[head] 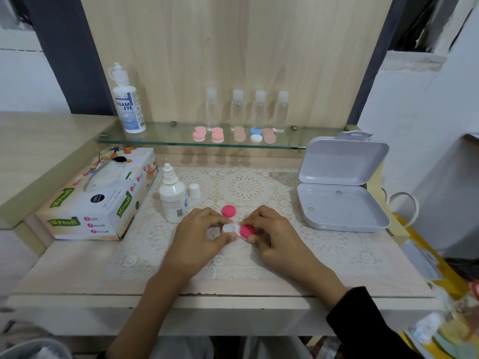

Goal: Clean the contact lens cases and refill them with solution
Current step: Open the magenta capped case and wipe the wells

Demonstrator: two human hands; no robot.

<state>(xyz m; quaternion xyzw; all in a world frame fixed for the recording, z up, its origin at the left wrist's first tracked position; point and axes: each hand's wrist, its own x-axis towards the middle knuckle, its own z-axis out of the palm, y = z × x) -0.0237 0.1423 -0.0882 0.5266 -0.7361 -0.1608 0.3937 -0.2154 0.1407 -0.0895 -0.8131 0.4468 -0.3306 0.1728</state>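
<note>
A white contact lens case lies on the lace mat between my hands. My left hand pinches its left well. My right hand grips the pink cap sitting on the case's right well. A second pink cap lies loose on the mat just behind. A small white solution bottle stands uncapped to the left, its white cap beside it.
A tissue box sits at the left. An open grey plastic box sits at the right. On the glass shelf stand a large solution bottle, several clear small bottles and several lens cases.
</note>
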